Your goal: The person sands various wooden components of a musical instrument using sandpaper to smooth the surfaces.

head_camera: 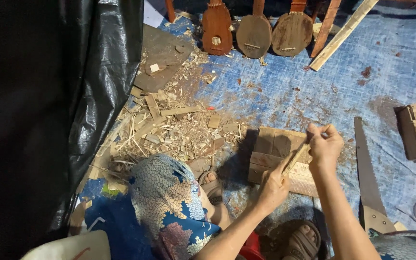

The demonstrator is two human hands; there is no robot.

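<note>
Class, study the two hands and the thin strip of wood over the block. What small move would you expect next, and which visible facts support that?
Probably a short shaving stroke along the wooden strip. The right hand grips its upper end, the left hand holds its lower end, and it lies slanted over the wooden block. The heap of shavings nearby suggests whittling, though any blade is too hidden to confirm.
</note>
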